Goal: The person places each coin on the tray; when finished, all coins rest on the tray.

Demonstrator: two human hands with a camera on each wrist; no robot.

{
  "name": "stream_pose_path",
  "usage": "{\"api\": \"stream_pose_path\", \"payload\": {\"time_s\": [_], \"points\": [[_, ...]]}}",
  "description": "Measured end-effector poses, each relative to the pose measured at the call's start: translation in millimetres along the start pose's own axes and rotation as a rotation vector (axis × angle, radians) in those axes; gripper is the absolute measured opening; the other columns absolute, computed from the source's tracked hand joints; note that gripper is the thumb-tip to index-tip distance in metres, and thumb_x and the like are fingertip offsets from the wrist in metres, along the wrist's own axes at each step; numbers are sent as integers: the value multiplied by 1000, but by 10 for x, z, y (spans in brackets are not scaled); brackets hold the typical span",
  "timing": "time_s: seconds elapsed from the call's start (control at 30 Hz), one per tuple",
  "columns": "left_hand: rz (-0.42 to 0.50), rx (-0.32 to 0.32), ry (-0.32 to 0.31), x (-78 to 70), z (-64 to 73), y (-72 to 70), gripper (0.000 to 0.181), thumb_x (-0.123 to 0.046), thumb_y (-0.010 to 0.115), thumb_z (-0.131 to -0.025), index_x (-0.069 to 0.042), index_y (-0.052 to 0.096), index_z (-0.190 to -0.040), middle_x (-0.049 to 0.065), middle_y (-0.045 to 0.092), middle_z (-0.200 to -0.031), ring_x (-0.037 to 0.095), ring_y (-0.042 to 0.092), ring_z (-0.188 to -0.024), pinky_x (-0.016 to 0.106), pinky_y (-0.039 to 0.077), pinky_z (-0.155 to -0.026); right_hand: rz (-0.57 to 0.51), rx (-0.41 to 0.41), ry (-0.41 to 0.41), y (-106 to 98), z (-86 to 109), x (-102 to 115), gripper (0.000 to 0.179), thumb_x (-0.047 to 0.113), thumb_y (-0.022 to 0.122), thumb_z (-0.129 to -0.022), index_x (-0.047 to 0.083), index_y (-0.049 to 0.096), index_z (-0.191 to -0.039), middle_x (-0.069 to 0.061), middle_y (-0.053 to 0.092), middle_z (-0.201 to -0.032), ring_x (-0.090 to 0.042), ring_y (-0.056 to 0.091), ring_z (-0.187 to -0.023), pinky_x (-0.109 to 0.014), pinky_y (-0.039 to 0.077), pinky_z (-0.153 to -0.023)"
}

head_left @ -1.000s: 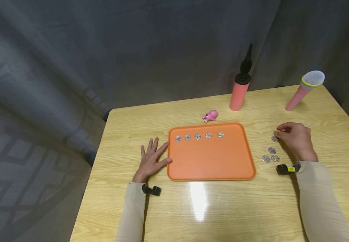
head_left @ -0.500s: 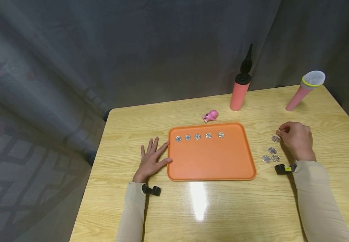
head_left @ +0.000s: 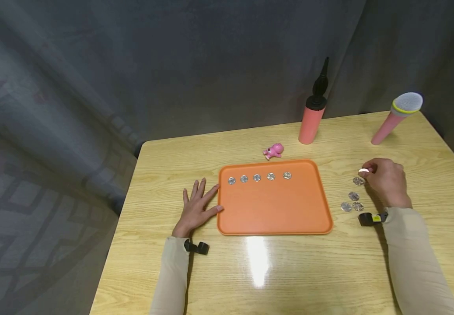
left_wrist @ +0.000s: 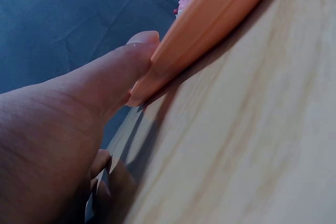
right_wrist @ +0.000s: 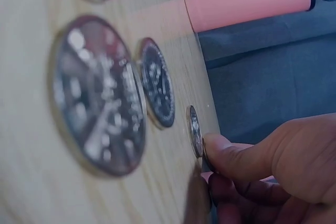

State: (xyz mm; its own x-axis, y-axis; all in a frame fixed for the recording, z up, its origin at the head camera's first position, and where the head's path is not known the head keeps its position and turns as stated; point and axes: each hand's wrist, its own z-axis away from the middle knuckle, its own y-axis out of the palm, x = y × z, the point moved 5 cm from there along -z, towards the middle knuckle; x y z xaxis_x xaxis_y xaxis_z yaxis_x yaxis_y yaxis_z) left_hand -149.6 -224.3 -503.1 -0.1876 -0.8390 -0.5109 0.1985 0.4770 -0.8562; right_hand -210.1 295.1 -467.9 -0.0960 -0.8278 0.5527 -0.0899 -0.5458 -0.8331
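Observation:
My right hand pinches a silver coin between thumb and curled fingers, right of the tray; its face catches the light. Just below it a loose coin lies on the wooden table, and several more coins are grouped nearer the tray. The right wrist view shows a large coin up close, with the thumb beside a farther one. My left hand lies with fingers spread, its thumb and index fingertip at the left rim of the orange tray. A row of coins runs along the tray's far side.
Behind the tray lies a small pink figurine. A pink hand pump with a black nozzle stands near the table's back edge. Farther right is a pink toy microphone. A dark curtain hangs behind the table.
My right hand has shifted slightly, and the coin in its fingers now tilts and shines, apart from the one lying below. The left hand and the tray have stayed put.

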Motion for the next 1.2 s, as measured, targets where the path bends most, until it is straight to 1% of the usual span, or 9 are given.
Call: {"api": "stream_pose_path", "payload": {"time_s": [0.1, 0.3, 0.63, 0.8, 0.87, 1.0, 1.07, 1.17, 1.2], "points": [[1, -2, 1, 1, 4, -4, 70, -52, 62, -94, -36, 34, -156, 11, 5, -171, 36, -5, -159, 69, -13, -120, -15, 9, 19, 16, 8, -10, 18, 10, 71, -93, -8, 70, -98, -30, 69, -92, -33, 59, -76, -33, 36, -62], [-1, -5, 9, -1, 6, -6, 71, -51, 63, -94, -36, 33, -156, 12, 6, -171, 37, -4, -159, 70, -12, -119, -31, 16, 35, 26, 24, -40, 21, 11, 69, -95, -9, 69, -101, -30, 68, -94, -32, 57, -79, -34, 35, -66], [3, -2, 23, -5, 3, -7, 71, -56, 60, -94, -37, 32, -156, 12, 7, -171, 37, -3, -159, 70, -12, -119, -25, -10, 49, -11, 36, -73, 21, 13, 68, -95, -7, 69, -99, -29, 68, -93, -27, 57, -75, -33, 35, -63], [8, 3, 24, -9, -1, -14, 71, -57, 59, -94, -38, 32, -157, 12, 6, -171, 36, -5, -159, 69, -13, -120, -32, -39, 38, -42, 28, -85, 20, 13, 66, -95, -6, 70, -98, -30, 69, -94, -26, 58, -74, -32, 36, -64], [9, 1, 23, -8, -2, -17, 71, -58, 59, -94, -38, 32, -156, 12, 6, -171, 36, -5, -159, 69, -13, -120, -32, -51, 29, -54, 24, -78, 19, 13, 66, -95, -5, 71, -97, -30, 70, -94, -20, 57, -72, -31, 36, -65], [8, -5, 25, -8, -1, -22, 72, -60, 59, -93, -37, 32, -156, 12, 7, -171, 37, -4, -159, 70, -12, -119, -47, -54, 29, -70, 22, -67, 19, 13, 65, -95, -5, 72, -98, -29, 71, -94, 3, 48, -64, -26, 35, -66], [8, -3, 25, -6, 2, -23, 73, -59, 59, -93, -37, 32, -156, 12, 7, -171, 37, -4, -159, 70, -12, -119, -61, -57, 27, -74, 25, -58, 20, 13, 66, -95, -5, 72, -98, -28, 72, -93, 12, 43, -60, -24, 36, -65], [8, 1, 23, -5, 5, -20, 72, -58, 60, -93, -37, 32, -157, 12, 6, -171, 37, -4, -159, 70, -12, -119, -86, -69, 7, -80, 33, -25, 20, 12, 66, -94, -7, 72, -99, -29, 73, -92, 20, 39, -56, -26, 36, -71], [7, 3, 22, -3, 5, -19, 72, -58, 60, -93, -37, 32, -157, 12, 6, -171, 37, -4, -159, 70, -12, -119, -92, -75, -2, -84, 36, -11, 20, 11, 67, -94, -7, 73, -99, -29, 73, -91, 21, 39, -55, -24, 37, -71]]}}
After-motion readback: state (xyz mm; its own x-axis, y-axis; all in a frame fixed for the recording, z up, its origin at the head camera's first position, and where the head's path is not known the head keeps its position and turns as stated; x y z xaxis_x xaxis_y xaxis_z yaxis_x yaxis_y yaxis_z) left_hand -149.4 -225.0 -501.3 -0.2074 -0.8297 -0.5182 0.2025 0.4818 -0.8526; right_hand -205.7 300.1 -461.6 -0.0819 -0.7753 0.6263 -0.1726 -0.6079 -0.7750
